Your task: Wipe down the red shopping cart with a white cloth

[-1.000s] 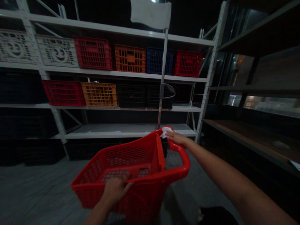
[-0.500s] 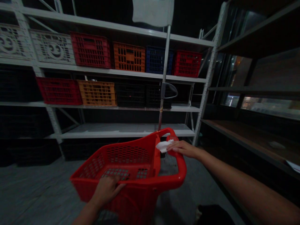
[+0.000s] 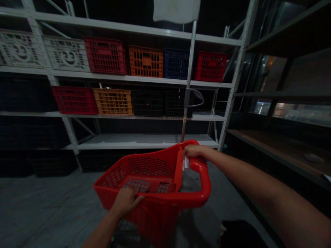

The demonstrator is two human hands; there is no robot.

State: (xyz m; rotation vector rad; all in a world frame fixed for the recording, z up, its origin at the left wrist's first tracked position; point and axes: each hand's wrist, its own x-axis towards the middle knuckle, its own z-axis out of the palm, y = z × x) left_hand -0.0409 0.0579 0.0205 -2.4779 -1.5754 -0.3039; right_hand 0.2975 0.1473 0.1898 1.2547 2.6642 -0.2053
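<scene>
A red plastic shopping cart (image 3: 157, 213) with a perforated basket stands in front of me, its looped handle (image 3: 205, 177) toward the right. My left hand (image 3: 126, 200) is closed over the near rim of the basket, thumb on the outside and fingers inside. At the far end of the handle, beside the basket's end wall, my right hand (image 3: 193, 151) is closed on a white cloth (image 3: 185, 163), perhaps a wipe. Part of the cloth hangs below the fingers. The basket holds nothing that I can see.
White metal shelving (image 3: 144, 80) with red, orange, blue, white and black crates runs along the back. A metal pole (image 3: 190, 58) with a grey loop and a white panel rises behind the cart. Dark shelves (image 3: 281, 144) stand at right. Grey floor (image 3: 51, 206) lies left.
My right hand has moved from the top of the handle to its far inner corner, bunching the cloth. My left hand still grips the rim. The cart appears slightly farther right in view.
</scene>
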